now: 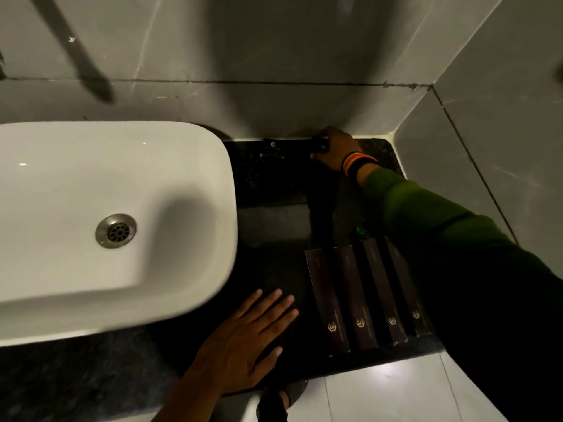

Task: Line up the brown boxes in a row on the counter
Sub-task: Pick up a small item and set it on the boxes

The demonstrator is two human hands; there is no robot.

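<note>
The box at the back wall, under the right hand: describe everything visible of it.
The box is long, slim and dark, seemingly card, with a small pale emblem near its left end. It lies along the foot of the wall on the dark counter, crosswise to the four boxes near the front. The right hand grips its right end; whether it is lifted is unclear.

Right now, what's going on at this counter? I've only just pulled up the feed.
A person is lining up brown boxes on the dark counter beside the white sink. Four boxes already lie side by side near the front edge. The right hand, in a green sleeve, reaches to the back wall and grips another dark box there. The left hand rests flat on the counter, fingers spread, holding nothing.
</note>
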